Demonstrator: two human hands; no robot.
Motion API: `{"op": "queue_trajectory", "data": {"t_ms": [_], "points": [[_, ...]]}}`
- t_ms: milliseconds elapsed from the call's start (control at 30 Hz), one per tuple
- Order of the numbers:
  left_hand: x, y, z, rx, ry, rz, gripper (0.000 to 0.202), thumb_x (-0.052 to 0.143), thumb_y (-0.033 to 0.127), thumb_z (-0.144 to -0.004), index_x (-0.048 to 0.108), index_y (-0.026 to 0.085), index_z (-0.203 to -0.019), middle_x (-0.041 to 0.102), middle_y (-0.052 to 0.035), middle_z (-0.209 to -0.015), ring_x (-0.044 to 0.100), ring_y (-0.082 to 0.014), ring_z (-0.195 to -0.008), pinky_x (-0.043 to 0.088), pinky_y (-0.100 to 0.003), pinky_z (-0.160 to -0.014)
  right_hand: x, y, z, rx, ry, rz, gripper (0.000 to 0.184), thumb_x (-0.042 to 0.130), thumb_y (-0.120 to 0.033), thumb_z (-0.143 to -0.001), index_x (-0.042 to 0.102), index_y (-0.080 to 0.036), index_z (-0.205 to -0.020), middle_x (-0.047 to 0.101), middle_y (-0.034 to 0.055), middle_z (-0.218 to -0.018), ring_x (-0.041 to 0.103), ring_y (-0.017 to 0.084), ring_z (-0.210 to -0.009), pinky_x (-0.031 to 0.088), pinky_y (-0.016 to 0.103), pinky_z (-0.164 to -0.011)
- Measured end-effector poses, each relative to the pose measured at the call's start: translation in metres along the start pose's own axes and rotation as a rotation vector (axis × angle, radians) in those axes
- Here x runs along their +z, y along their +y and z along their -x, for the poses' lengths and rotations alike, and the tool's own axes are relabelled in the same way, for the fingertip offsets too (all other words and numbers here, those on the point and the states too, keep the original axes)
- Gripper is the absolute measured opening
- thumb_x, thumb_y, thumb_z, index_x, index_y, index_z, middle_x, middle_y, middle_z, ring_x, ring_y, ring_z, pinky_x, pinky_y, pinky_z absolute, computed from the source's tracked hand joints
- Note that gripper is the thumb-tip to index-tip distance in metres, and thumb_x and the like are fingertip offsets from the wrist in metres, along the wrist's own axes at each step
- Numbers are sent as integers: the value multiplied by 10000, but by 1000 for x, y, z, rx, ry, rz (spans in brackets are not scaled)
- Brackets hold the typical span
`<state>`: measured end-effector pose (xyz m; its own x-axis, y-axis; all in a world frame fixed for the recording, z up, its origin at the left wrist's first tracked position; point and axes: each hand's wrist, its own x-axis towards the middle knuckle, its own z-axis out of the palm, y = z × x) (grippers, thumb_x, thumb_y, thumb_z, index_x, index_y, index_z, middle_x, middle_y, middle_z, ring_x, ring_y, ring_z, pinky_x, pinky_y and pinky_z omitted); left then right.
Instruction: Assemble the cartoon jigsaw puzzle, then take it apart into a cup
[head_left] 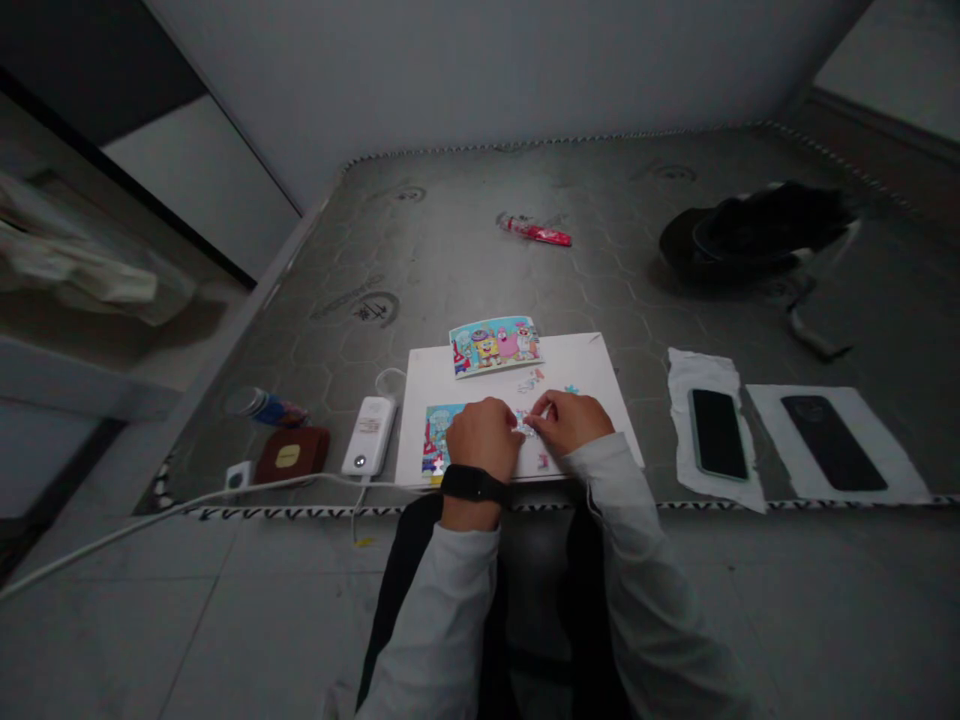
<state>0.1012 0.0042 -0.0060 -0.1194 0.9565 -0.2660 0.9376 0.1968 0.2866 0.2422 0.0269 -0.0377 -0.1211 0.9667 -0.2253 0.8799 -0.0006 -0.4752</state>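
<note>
On a white board [600, 375] lies a partly assembled jigsaw puzzle [439, 425] with a colourful cartoon picture. My left hand [486, 435] rests over its right part and hides much of it; the fingers are bent, their tips close to a small puzzle piece [527, 425]. From the other side my right hand [571, 420] pinches that piece between thumb and forefinger. Loose puzzle pieces [531, 381] lie beyond the hands, and a pink one [543, 461] is near the right wrist. A cartoon picture card [496, 346] lies at the board's far edge.
Left of the board are a white power bank [370, 436] with a cable, a brown box [291, 455] and a small bottle [266, 406]. To the right, two phones [718, 434] [832, 442] lie on white sheets. Farther back are a red packet [536, 231] and a dark cap [750, 235].
</note>
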Motion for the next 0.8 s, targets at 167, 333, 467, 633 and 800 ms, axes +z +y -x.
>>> {"op": "queue_trajectory", "data": {"t_ms": [167,333,467,633,800], "points": [[1,1,-1,39,1,6,169,786,271,-756,798,291,-923,774,-42,-964,709,-249,-946,536,-341,-821,-1,-2,1,16,-16,12,105,708,-320,-862,734,-221,-887,707,-3,-758,594,151,-706,343,282,-664],[1,2,1,34,6,-1,166,785,268,-754,803,288,-918,777,-50,-949,713,-264,-940,542,-356,-823,-2,-4,2,33,-25,31,115,705,-330,-865,739,-223,-896,717,3,-781,607,159,-735,353,285,-674],[0,3,2,17,28,-31,178,771,274,-768,800,268,-943,773,-81,-965,713,-284,-953,543,-365,-817,-3,-6,3,41,-28,48,135,696,-344,-873,741,-224,-913,725,11,-810,614,166,-751,358,290,-675],[0,1,2,9,-2,-29,177,779,288,-766,796,266,-940,770,-88,-964,710,-280,-959,540,-360,-820,-3,-6,3,67,-31,51,153,688,-362,-876,748,-228,-921,733,23,-835,628,177,-773,383,297,-696],[0,1,1,5,-19,-22,154,765,279,-775,792,258,-925,769,-85,-957,710,-269,-955,540,-351,-827,-1,-6,2,71,-29,52,156,686,-369,-873,752,-236,-920,736,23,-832,635,180,-773,392,301,-707]]}}
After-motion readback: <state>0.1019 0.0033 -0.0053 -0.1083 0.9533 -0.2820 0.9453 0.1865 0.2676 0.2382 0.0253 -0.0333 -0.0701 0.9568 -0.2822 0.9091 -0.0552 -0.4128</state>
